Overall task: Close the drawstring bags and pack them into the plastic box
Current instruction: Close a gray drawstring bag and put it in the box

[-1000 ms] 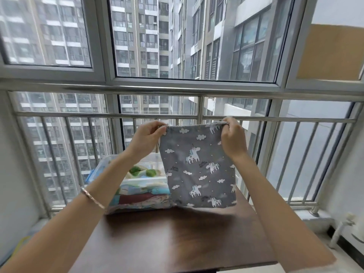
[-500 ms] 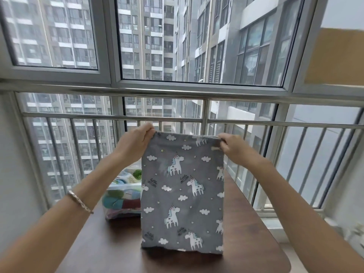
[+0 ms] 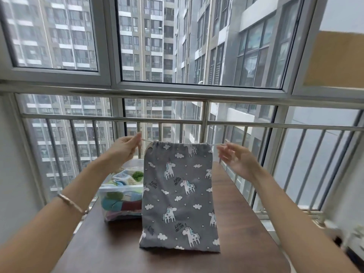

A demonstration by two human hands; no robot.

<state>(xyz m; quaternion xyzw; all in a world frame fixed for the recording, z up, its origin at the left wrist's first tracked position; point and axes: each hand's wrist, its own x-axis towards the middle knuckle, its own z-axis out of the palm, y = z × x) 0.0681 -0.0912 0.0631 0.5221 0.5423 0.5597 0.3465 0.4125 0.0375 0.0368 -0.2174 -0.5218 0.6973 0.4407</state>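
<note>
Moved since half a second ago: both grips have left the top corners of the bag and gone outward along its cords; the bag mouth, flat before, is now puckered and narrower.

- Drawstring bag (image 3: 177, 194): grey cloth, white unicorns and clouds. Stands upright at the middle of the desk (image 3: 246, 223), bottom edge resting on the wood, top hem gathered.
- Drawstring (image 3: 216, 144): pale cord, drawn taut out of both ends of the hem.
- Left grip (image 3: 126, 150): closed, pinching the cord's left end between thumb and forefinger, just left of the hem.
- Right grip (image 3: 238, 160): takes the cord's right end at thumb and forefinger tips; other fingers spread loosely. Blurred.
- Plastic box (image 3: 122, 194): clear, lid off, on the desk's left rear, just behind and left of the bag; the bag hides its right side. Filled with folded cloth items (image 3: 118, 203) in blue, green and dark red.
- Bracelet (image 3: 71, 203): thin metal band on the left wrist.
- Railing (image 3: 204, 121): steel bars behind the desk, in front of the window.
</note>
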